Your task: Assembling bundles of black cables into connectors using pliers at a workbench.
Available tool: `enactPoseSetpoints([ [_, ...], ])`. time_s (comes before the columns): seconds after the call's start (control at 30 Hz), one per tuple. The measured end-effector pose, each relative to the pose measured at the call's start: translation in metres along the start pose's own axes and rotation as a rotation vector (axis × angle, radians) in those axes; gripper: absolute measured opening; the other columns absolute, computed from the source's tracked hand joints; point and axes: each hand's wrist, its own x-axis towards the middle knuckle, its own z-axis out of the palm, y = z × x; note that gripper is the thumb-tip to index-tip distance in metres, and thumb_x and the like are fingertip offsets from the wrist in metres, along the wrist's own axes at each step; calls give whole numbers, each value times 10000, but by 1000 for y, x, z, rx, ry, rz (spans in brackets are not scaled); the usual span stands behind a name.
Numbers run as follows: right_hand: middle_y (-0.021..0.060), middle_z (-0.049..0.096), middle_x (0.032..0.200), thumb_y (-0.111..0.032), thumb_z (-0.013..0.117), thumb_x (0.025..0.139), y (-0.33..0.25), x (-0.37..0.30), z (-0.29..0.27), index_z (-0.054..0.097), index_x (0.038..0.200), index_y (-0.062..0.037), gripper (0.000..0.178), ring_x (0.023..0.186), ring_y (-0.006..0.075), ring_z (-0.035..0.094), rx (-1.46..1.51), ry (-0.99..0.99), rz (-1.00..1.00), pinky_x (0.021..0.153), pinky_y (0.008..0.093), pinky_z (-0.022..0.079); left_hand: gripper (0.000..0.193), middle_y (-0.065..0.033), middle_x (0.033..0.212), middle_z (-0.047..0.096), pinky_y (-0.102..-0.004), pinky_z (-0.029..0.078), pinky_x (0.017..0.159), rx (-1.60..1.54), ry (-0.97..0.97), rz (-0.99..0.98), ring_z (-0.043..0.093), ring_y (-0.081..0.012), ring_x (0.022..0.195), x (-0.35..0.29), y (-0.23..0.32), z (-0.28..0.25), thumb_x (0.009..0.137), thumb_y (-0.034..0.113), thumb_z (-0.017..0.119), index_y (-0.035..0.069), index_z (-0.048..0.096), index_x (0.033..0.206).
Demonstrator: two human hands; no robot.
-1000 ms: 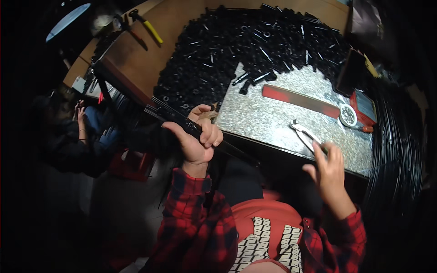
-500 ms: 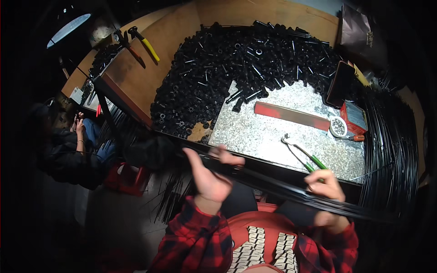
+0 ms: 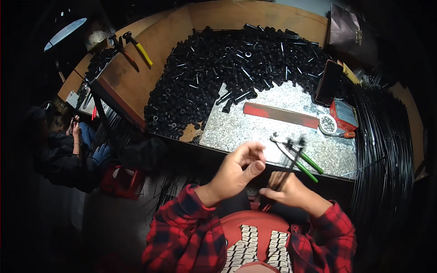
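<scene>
In front of my body, at the bench's near edge, my right hand (image 3: 291,191) is closed around a few thin black rods (image 3: 295,160). Dark, thicker ends top the rods; motion blurs them, so I cannot tell how many there are. Close by on the left, my left hand (image 3: 241,168) has its fingers loosely curled and the thumb apart, and nothing shows in it. Just beyond both hands, pliers with green handles (image 3: 312,164) lie on the speckled grey work plate (image 3: 227,129), partly crossed by the rods in this view.
A large heap of black cylindrical parts (image 3: 218,63) fills the back. On the plate are a reddish bar (image 3: 280,115), a small white cup (image 3: 327,123), and a red box (image 3: 343,114). A phone (image 3: 328,82) stands nearby. Long black rods (image 3: 380,136) hang at right. Another person (image 3: 63,150) sits left.
My left hand has moved right and slightly up, nearer my right hand. My right hand has shifted left; the rods, earlier lying long and sideways, now point upward from it.
</scene>
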Motion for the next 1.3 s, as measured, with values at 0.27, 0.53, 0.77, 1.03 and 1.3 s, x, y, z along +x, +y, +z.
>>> enactPoseSetpoints([
  [0.27, 119, 559, 640, -306, 700, 822, -4, 12, 10, 549, 691, 7, 371, 570, 261, 585, 3, -99, 93, 557, 372, 468, 587, -87, 961, 586, -257, 478, 794, -335, -19, 173, 582, -136, 842, 49, 60, 0, 795, 142, 752, 32, 399, 1250],
  [0.53, 96, 615, 871, -283, 738, 803, -37, 19, -46, 606, 954, -19, 331, 766, 196, 605, 82, -259, -17, 667, 343, 476, 80, -56, 874, 613, -232, 515, 717, -158, -302, 197, 614, -111, 807, 53, 74, -5, 824, -6, 683, -9, 637, 889],
  [0.77, 16, 527, 663, -141, 727, 815, -66, 38, -87, 542, 752, -22, 228, 628, 67, 472, 263, 64, -245, 538, 271, 387, 67, -72, 822, 623, -226, 500, 642, 67, -146, 242, 605, -109, 736, 50, 84, 8, 788, -36, 701, -17, 649, 825],
  [1.03, 87, 638, 792, 13, 637, 837, -63, 33, -57, 528, 805, -2, 115, 749, 147, 632, 338, 407, -101, 685, 279, 518, 36, -68, 771, 637, -222, 502, 600, 391, 119, 501, 635, -105, 686, 48, 75, 14, 817, -29, 677, -16, 643, 810],
  [1.3, 131, 659, 821, -44, 608, 875, -66, 41, -48, 507, 941, 1, 128, 716, 156, 640, 671, 378, -59, 658, 232, 505, 279, -67, 955, 625, -231, 501, 720, -95, 140, 302, 602, -87, 829, 40, 53, -12, 907, 53, 602, -12, 512, 1163],
])
